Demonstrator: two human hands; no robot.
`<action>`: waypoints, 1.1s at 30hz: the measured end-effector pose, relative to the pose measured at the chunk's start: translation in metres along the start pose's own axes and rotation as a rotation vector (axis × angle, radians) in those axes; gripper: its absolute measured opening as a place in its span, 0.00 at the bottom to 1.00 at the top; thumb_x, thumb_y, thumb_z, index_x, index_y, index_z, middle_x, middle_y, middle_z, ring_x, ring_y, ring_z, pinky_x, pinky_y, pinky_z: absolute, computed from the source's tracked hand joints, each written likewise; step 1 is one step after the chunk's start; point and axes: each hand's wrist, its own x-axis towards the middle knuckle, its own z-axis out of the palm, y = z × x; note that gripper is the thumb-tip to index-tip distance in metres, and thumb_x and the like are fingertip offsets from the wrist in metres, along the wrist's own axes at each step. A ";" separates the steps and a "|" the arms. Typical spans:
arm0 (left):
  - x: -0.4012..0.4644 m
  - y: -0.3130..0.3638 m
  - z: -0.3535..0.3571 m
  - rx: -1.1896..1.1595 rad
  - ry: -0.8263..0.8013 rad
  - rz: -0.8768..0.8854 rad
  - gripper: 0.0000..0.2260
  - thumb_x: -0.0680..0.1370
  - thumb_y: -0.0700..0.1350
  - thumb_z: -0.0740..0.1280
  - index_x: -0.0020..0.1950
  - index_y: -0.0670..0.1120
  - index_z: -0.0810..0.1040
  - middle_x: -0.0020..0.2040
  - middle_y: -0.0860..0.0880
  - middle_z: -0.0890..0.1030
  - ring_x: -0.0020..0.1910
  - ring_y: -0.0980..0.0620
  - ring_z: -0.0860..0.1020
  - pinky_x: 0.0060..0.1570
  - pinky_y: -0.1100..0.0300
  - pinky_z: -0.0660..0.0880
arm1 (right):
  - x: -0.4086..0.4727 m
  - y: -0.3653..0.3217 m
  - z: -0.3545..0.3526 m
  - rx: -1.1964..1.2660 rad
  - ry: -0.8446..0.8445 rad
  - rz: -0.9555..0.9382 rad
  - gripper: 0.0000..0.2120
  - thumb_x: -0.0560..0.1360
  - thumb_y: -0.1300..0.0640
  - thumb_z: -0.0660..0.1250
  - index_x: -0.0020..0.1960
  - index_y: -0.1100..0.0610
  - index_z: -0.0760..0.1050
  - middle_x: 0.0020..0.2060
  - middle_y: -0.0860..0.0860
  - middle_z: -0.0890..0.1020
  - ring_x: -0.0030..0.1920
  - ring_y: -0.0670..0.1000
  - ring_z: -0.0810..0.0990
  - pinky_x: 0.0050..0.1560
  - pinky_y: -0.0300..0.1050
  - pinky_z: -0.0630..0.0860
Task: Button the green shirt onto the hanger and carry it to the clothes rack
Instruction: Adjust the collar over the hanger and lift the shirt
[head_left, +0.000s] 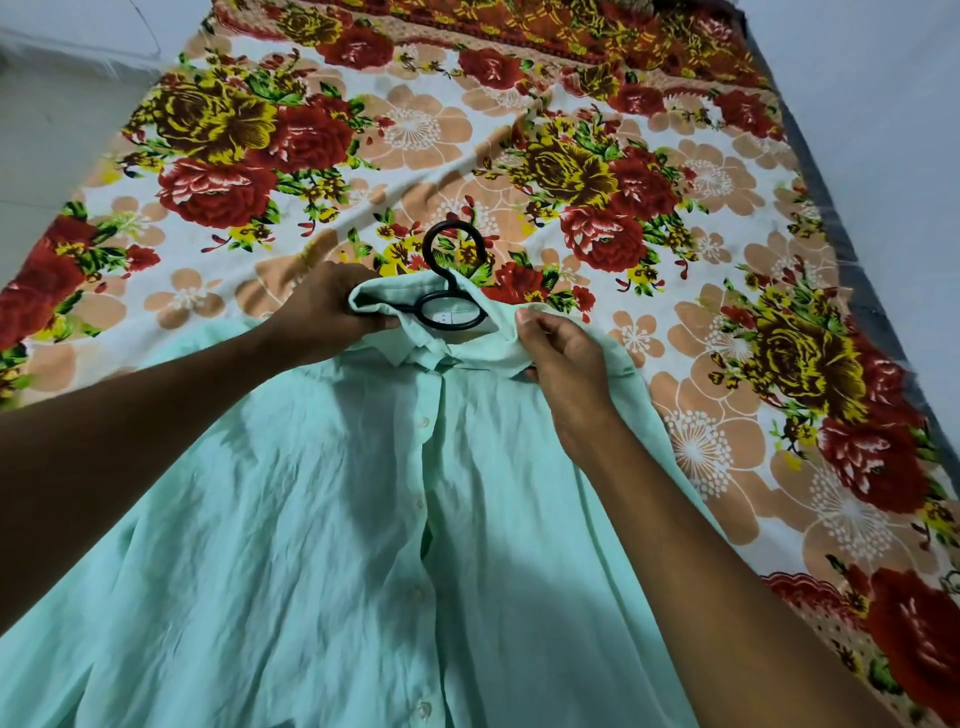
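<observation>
Head view: your left hand (332, 306) and right hand (563, 353) each pinch the green shirt (337, 545) collar beside the black hanger (449, 291).

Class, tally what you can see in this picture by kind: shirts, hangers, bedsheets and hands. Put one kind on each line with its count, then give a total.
Shirts: 1, the green shirt
Hangers: 1, the black hanger
Bedsheets: 1, the floral bedsheet
Hands: 2, the left hand and the right hand
Total: 5
</observation>
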 end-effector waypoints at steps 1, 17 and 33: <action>0.000 0.001 0.000 0.006 0.001 0.001 0.08 0.72 0.35 0.78 0.46 0.35 0.82 0.42 0.34 0.83 0.40 0.50 0.78 0.43 0.44 0.78 | 0.000 -0.001 -0.003 -0.025 -0.015 -0.034 0.12 0.77 0.47 0.73 0.54 0.55 0.83 0.52 0.57 0.87 0.49 0.51 0.84 0.51 0.48 0.82; 0.001 -0.002 0.001 -0.001 -0.002 0.018 0.08 0.72 0.35 0.78 0.46 0.35 0.82 0.40 0.36 0.83 0.36 0.59 0.74 0.38 0.51 0.74 | 0.010 -0.005 0.003 -0.197 0.100 -0.036 0.06 0.84 0.60 0.61 0.59 0.54 0.73 0.52 0.50 0.81 0.53 0.52 0.80 0.53 0.46 0.79; -0.004 0.019 -0.031 0.085 -0.025 0.148 0.13 0.67 0.53 0.80 0.44 0.46 0.83 0.39 0.46 0.83 0.42 0.41 0.81 0.45 0.46 0.78 | 0.020 -0.037 -0.032 -0.656 -0.246 -0.526 0.11 0.74 0.46 0.76 0.43 0.54 0.81 0.36 0.56 0.82 0.35 0.50 0.77 0.38 0.47 0.72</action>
